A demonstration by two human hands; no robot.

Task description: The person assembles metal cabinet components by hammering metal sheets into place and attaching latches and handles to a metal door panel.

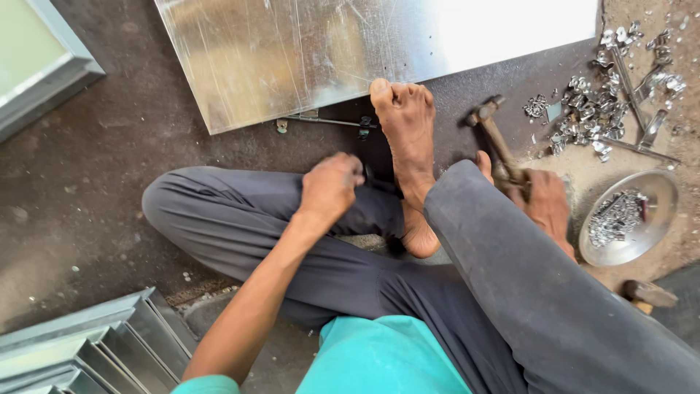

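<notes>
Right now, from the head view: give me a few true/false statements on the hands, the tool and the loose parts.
1. The right hand holds a hammer. True.
2. The left hand rests flat and open on the metal sheet. False: it is closed in a fist near the floor, short of the sheet's edge; what it grips is hidden.
3. A bare foot has its toes at the sheet's near edge. True.
4. The round metal bowl is empty. False: it holds small metal parts.
5. Loose metal fittings lie on the floor beyond the hammer. True.
6. The hammer's head rests inside the bowl. False: it is up by the foot, apart from the bowl.
</notes>
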